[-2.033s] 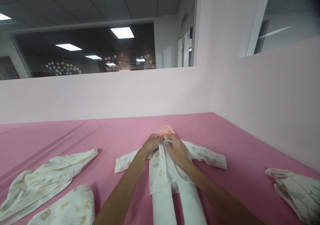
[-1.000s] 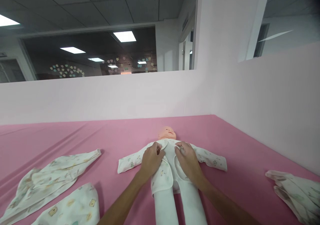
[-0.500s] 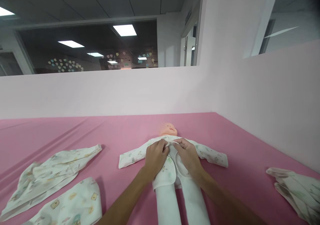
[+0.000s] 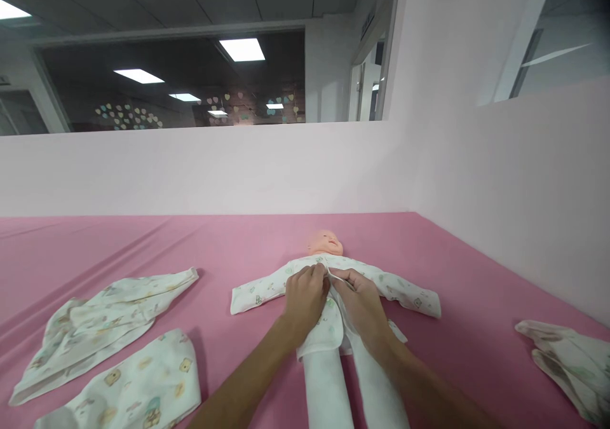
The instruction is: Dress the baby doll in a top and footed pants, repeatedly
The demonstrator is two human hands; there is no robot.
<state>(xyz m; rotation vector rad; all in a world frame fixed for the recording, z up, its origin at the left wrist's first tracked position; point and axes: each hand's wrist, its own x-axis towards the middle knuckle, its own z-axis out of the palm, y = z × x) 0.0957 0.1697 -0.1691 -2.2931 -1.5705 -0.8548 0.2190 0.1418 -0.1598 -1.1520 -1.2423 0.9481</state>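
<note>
A baby doll [image 4: 326,243] lies on its back, dressed in a white printed wrap top [image 4: 271,286] with long sleeves spread out and plain white trousers [image 4: 328,388]. At the chest, my left hand [image 4: 307,299] is closed on the top's front edge near the neckline. Just beside it, my right hand [image 4: 359,302] pinches a thin white tie or edge strip of the same top. The fingertips of both hands nearly meet. The front panels hang partly open below the hands, and the fingers cover part of the chest.
A pink sheet [image 4: 223,353] covers the surface. At left lie a printed baby garment [image 4: 105,318] and a folded printed cloth [image 4: 143,384]. Another crumpled printed garment [image 4: 572,359] lies at far right. A white wall [image 4: 190,171] with windows borders the back and right.
My hands stay at the doll's chest and the fingertips have come closer together. The top's right-hand front panel has shifted outward under my right hand. The view has moved slightly.
</note>
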